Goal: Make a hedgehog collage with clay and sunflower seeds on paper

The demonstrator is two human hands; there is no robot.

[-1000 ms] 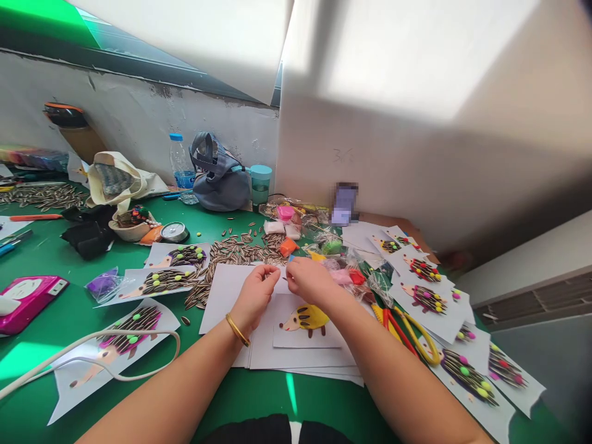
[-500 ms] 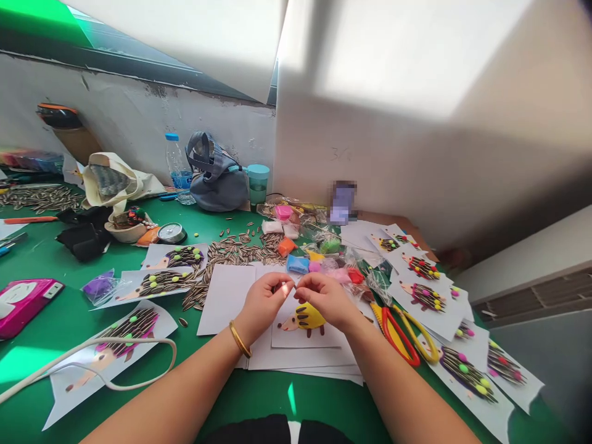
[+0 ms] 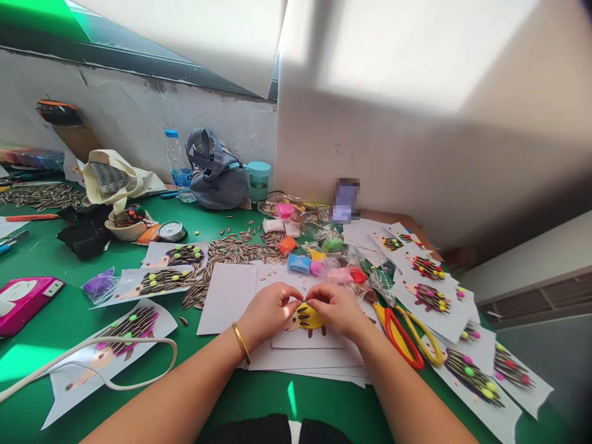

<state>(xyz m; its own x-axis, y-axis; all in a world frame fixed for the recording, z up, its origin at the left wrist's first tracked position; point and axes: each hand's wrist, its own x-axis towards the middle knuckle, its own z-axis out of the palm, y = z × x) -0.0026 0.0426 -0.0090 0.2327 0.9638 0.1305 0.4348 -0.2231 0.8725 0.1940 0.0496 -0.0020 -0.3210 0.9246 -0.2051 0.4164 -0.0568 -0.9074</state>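
My left hand [image 3: 271, 311] and my right hand [image 3: 337, 308] meet over a white card, both closed, thumbs and forefingers pinched. At their touching fingertips is a dark sliver, by its look a sunflower seed [image 3: 303, 301], mostly hidden. Just below it lies a yellow clay hedgehog body [image 3: 314, 317] with several seeds pressed into its left part. The hedgehog's pale face is partly covered by my left fingers, and its brown feet [image 3: 311, 333] show underneath. The card [image 3: 287, 340] rests on a stack of white paper [image 3: 305, 361].
Loose sunflower seeds [image 3: 240, 250] are heaped behind the paper. Bagged coloured clay [image 3: 298, 264] lies beyond my hands. Yellow and red scissors [image 3: 404, 339] sit beside my right forearm. Hedgehog cards [image 3: 467, 370] spread along the right, others [image 3: 124, 333] at left under a white cable [image 3: 173, 357].
Both hands have lowered slightly toward the yellow hedgehog body, fingertips now at its upper edge. Small pale bits on the paper behind my hands have come into view.
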